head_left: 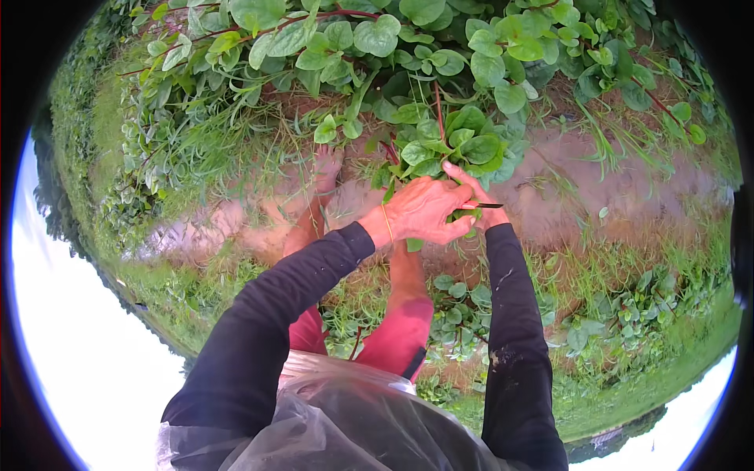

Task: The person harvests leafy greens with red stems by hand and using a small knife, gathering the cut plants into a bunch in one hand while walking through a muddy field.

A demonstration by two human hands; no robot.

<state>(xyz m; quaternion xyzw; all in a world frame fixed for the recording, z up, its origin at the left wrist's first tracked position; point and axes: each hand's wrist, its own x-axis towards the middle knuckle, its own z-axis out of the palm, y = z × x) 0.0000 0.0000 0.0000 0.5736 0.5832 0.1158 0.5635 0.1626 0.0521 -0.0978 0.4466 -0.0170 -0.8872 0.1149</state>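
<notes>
My left hand (420, 210) is closed, fingers curled around a small knife (490, 206). Its thin dark blade sticks out to the right, across my right wrist area, and a bit of reddish handle shows at the fingers. Just behind it, my right hand (469, 179) is wrapped around a bunch of leafy green stems (459, 149), thumb pointing up along the leaves. The bunch has broad, rounded leaves; its lower stems are mostly hidden by both hands. A few leaves poke out beneath my left hand. The two hands overlap closely.
Leafy vines (377, 35) with reddish stems grow thickly ahead. A wet, muddy strip (589, 188) runs crosswise below them, with my bare foot (327, 166) on it. Grass (628, 267) and low plants lie nearer. Clear plastic sheeting (345, 408) covers my front.
</notes>
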